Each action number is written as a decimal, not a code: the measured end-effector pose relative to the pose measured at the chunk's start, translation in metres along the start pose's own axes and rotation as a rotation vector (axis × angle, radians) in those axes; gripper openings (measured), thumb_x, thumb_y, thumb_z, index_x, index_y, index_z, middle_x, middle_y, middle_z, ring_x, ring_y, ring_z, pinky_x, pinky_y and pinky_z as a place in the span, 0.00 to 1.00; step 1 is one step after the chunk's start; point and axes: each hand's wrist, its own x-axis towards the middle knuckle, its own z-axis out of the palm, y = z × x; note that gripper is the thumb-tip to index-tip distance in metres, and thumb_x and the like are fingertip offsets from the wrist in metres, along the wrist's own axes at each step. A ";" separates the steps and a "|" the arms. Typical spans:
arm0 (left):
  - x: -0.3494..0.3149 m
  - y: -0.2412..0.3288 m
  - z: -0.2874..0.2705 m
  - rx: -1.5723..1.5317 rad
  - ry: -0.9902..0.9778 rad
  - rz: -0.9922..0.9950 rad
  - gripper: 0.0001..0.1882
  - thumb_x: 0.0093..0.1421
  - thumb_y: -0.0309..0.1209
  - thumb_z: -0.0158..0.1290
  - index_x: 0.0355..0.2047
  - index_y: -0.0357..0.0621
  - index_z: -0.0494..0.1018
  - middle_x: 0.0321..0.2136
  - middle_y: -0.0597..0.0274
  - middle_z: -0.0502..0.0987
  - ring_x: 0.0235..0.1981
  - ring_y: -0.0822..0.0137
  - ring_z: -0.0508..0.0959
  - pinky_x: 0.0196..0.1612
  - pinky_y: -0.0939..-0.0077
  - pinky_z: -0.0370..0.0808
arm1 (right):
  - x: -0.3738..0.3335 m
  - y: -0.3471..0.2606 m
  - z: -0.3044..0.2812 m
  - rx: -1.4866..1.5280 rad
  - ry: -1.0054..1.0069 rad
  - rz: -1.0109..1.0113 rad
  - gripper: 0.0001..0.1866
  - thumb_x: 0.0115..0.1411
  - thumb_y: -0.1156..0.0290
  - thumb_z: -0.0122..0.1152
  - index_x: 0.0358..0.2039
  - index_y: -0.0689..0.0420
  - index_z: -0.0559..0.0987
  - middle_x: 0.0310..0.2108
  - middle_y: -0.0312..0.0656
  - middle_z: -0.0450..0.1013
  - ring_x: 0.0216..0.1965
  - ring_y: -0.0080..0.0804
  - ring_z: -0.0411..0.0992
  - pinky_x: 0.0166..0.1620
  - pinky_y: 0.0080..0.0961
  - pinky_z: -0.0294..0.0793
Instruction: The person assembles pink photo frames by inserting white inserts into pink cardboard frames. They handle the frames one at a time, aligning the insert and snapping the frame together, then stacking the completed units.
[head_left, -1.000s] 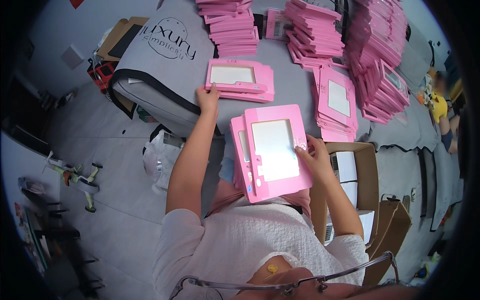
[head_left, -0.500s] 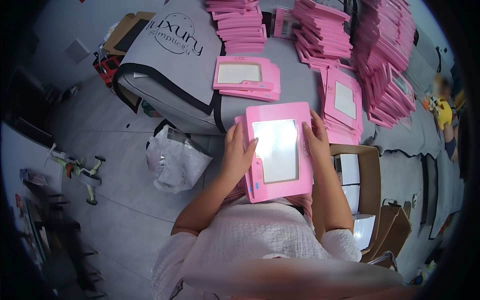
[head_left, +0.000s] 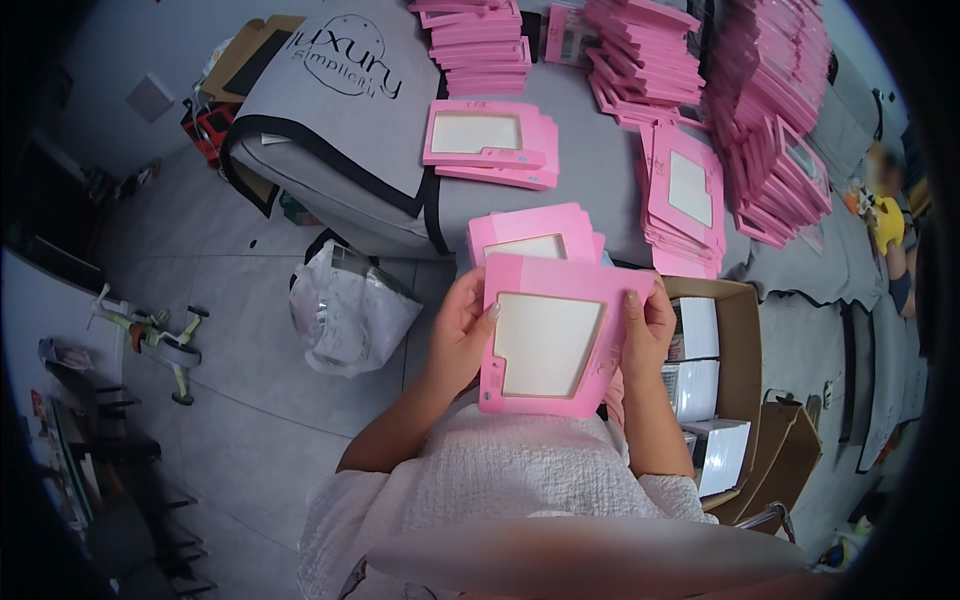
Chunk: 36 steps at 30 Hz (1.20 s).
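Observation:
A flat pink box with a whitish window [head_left: 548, 345] is held in front of my body, tilted, by its two side edges. My left hand [head_left: 460, 328] pinches its left edge, thumb on the front. On the opposite edge my right hand [head_left: 649, 328] grips it the same way, fingers behind. Just beyond it lies a small pile of similar pink boxes [head_left: 535, 222], partly covered by the one I hold. What supports this pile is mostly hidden.
More pink boxes [head_left: 490, 140] lie on the grey sofa [head_left: 340, 175]. Tall pink stacks [head_left: 770, 70] and a lower stack [head_left: 685, 195] stand at the right. A cardboard carton [head_left: 738, 340] holds white boxes. On the floor are a plastic bag [head_left: 350, 310] and a child's bike [head_left: 160, 340].
The pink box has come off the pile toward my body and tilted, with both hands following it down. The pile beyond now shows more.

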 end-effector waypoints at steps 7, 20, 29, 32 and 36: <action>-0.016 0.044 0.000 0.111 0.003 -0.075 0.08 0.58 0.21 0.54 0.38 0.33 0.70 0.32 0.61 0.77 0.34 0.76 0.76 0.37 0.84 0.73 | 0.034 -0.073 0.014 -0.286 -0.129 -0.031 0.05 0.54 0.74 0.60 0.31 0.62 0.77 0.29 0.40 0.70 0.32 0.29 0.67 0.38 0.22 0.64; -0.026 0.067 0.016 0.074 0.016 -0.066 0.10 0.52 0.19 0.58 0.36 0.33 0.72 0.44 0.53 0.72 0.41 0.71 0.76 0.40 0.79 0.75 | 0.053 -0.108 0.058 -0.625 -0.906 0.158 0.11 0.55 0.78 0.55 0.40 0.57 0.74 0.24 0.44 0.72 0.28 0.44 0.73 0.32 0.37 0.67; -0.025 0.080 0.009 0.913 -0.287 0.352 0.20 0.48 0.28 0.62 0.42 0.37 0.73 0.42 0.55 0.70 0.37 0.60 0.75 0.38 0.72 0.73 | 0.051 -0.080 0.058 -0.348 -0.893 0.105 0.19 0.55 0.75 0.57 0.49 0.55 0.69 0.30 0.44 0.69 0.34 0.44 0.68 0.38 0.34 0.67; -0.023 0.080 0.010 0.935 -0.224 0.348 0.20 0.45 0.22 0.63 0.40 0.36 0.74 0.37 0.54 0.73 0.34 0.60 0.76 0.36 0.73 0.74 | 0.058 -0.081 0.048 -0.557 -0.878 -0.293 0.14 0.52 0.70 0.61 0.41 0.56 0.76 0.33 0.40 0.67 0.37 0.41 0.66 0.41 0.34 0.65; -0.022 0.084 0.003 0.966 -0.185 0.331 0.18 0.45 0.22 0.62 0.38 0.36 0.75 0.33 0.56 0.74 0.32 0.60 0.76 0.34 0.73 0.74 | 0.056 -0.099 0.020 -0.684 -0.979 -0.460 0.26 0.44 0.55 0.65 0.42 0.58 0.78 0.35 0.42 0.72 0.38 0.38 0.70 0.40 0.34 0.65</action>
